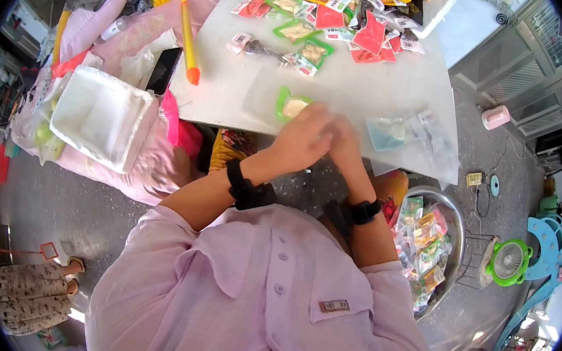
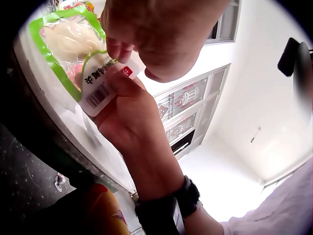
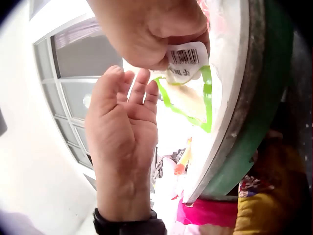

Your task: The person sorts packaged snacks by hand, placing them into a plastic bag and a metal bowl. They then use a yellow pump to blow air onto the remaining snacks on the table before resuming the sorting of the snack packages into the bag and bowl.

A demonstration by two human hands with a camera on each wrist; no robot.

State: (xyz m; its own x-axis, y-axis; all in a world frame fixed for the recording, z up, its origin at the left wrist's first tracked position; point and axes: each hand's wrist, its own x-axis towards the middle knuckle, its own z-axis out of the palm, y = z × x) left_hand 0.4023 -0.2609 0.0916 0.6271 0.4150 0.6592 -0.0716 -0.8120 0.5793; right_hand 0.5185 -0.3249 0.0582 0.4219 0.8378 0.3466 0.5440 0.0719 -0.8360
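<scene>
A green-edged clear food packet (image 1: 290,105) with pale contents is held just above the table's near edge. My right hand (image 1: 345,142) pinches it at its white barcode label (image 2: 98,94); the thumb presses flat on that label in the left wrist view. Close against the right hand is my left hand (image 1: 302,139). Its fingers are loosely extended by the label end in the right wrist view, palm showing, with the fingertips partly behind the right hand. In the head view the two hands overlap and hide the packet's label end.
A pile of red, green and yellow packets (image 1: 371,37) covers the back of the table (image 1: 227,67). Clear plastic bags (image 1: 402,133) lie at its right. A metal basin (image 1: 457,228) of packets stands on the floor right; a white foam box (image 1: 102,115) sits left.
</scene>
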